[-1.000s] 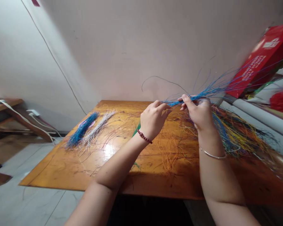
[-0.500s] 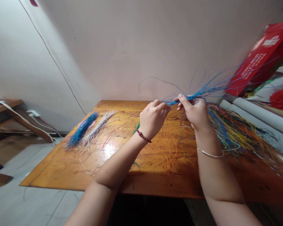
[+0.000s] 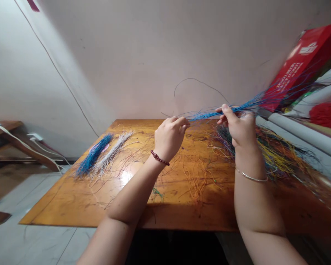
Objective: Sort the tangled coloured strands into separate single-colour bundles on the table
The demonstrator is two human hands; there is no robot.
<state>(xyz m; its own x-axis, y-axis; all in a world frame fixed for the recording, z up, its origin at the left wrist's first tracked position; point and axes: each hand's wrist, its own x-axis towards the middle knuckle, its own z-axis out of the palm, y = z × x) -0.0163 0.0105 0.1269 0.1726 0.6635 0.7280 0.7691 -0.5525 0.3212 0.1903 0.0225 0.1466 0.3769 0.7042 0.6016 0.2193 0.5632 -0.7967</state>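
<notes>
Above the wooden table (image 3: 71,198) my two hands hold a thin bundle of blue strands (image 3: 206,115). My left hand (image 3: 169,136) pinches the bundle's left end with closed fingers. Fingers of my right hand (image 3: 238,127) are closed round the bundle further right, and the loose blue ends fan out past it toward the red box (image 3: 300,62). One dark strand (image 3: 198,82) arcs up above the hands. Under my right hand lies a tangled heap of mixed coloured strands (image 3: 276,154).
A sorted blue bundle (image 3: 93,154) and a white bundle (image 3: 111,152) lie side by side at the table's far left. Loose orange strands (image 3: 195,176) are scattered mid-table. Grey rolls (image 3: 300,132) and a red tuft (image 3: 327,114) sit at the right. Cables (image 3: 22,141) run along the left wall.
My hands have moved apart along the blue bundle: the left slid left, the right moved right and slightly up. The dark strand now arcs higher.
</notes>
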